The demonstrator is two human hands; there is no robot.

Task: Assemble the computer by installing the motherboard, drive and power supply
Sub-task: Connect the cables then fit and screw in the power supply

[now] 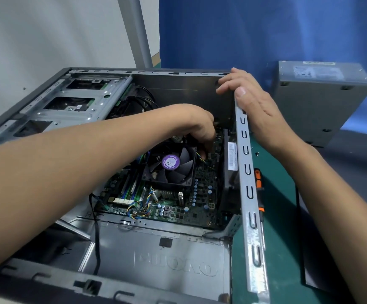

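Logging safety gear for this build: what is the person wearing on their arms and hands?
Nothing shows: both forearms are bare, no sleeves in view. Left hand and right hand have no gloves, and no watch, strap or ring is visible.

Light is soft, even and fairly bright, coming from above and to the left of the computer case. The case's right wall throws a dark shadow onto the green mat just beside it, and its bare metal rim shows pale glare. The case's floor nearest the camera lies dim. Wide-angle bending curves the case's edges, and the forearms in front of it look soft.
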